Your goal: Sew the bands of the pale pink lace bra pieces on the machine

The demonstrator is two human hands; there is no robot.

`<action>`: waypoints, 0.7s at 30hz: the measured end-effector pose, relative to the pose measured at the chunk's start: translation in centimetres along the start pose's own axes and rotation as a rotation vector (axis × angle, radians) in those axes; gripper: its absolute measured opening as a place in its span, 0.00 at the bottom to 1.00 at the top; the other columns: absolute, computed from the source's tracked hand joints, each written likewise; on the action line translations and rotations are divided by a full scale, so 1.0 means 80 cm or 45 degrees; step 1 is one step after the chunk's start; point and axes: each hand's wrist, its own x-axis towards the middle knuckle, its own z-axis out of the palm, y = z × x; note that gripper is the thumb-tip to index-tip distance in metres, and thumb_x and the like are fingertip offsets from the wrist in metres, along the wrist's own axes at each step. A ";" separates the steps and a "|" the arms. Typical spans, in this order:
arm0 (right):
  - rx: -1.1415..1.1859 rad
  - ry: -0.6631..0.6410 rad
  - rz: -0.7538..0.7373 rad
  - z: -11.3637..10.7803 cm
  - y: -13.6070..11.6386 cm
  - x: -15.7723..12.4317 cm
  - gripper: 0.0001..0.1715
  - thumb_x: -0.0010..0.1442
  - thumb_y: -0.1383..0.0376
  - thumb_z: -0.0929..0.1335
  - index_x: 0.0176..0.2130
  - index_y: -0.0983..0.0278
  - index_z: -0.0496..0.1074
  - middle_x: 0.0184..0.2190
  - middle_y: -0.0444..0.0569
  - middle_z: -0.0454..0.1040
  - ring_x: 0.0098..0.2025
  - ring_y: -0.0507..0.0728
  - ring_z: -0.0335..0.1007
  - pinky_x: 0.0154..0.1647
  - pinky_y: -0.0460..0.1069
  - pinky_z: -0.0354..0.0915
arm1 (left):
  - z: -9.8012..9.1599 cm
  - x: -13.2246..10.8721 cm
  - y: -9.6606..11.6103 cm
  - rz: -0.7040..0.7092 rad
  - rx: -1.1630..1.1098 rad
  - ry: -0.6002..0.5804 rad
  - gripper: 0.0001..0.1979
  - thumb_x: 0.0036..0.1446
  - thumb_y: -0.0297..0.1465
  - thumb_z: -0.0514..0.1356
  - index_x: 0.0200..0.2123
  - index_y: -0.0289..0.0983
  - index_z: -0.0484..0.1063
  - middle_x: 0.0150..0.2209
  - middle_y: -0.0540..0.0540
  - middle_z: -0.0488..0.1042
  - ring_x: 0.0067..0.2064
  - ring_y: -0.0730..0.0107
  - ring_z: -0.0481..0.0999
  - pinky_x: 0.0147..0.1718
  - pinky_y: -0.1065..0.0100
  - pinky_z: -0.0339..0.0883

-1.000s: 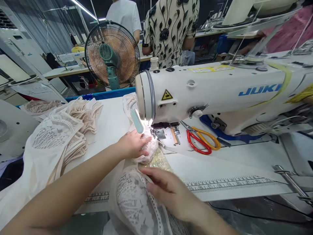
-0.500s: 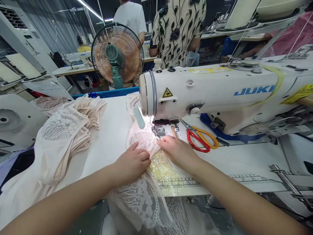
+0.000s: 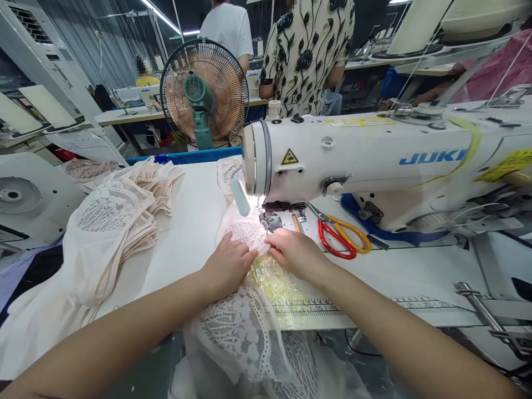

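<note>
A pale pink lace bra cup [image 3: 239,228] lies under the lit needle area of the white JUKI sewing machine [image 3: 316,160]. My left hand [image 3: 230,263] grips its near left part, fingers bent and bunched into the fabric. At the cup's right edge, just in front of the presser foot, my right hand [image 3: 293,252] pinches the material between thumb and fingers. More joined lace [image 3: 239,332] hangs from below my left hand over the table's front edge. Scissors [image 3: 343,235] with one red and one orange handle rest right of my right hand.
Stacked lace bra pieces [image 3: 108,221] lie on the left. A ruler strip [image 3: 328,306] and yellowish clear tape [image 3: 276,282] cover the front of the table [image 3: 183,221]. A fan [image 3: 203,94] stands behind. Other people [image 3: 310,55] are in the background.
My left fingers have drawn in and bunched the fabric slightly closer to my right hand. The right hand stays almost in place by the presser foot. The whole view has shifted a little.
</note>
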 end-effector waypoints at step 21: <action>-0.112 0.348 -0.196 0.036 0.006 -0.057 0.13 0.61 0.69 0.60 0.26 0.62 0.66 0.24 0.46 0.71 0.31 0.55 0.66 0.29 0.48 0.59 | -0.005 0.005 -0.007 0.478 -0.143 0.197 0.09 0.53 0.22 0.53 0.36 0.35 0.69 0.46 0.45 0.73 0.51 0.67 0.68 0.61 0.59 0.47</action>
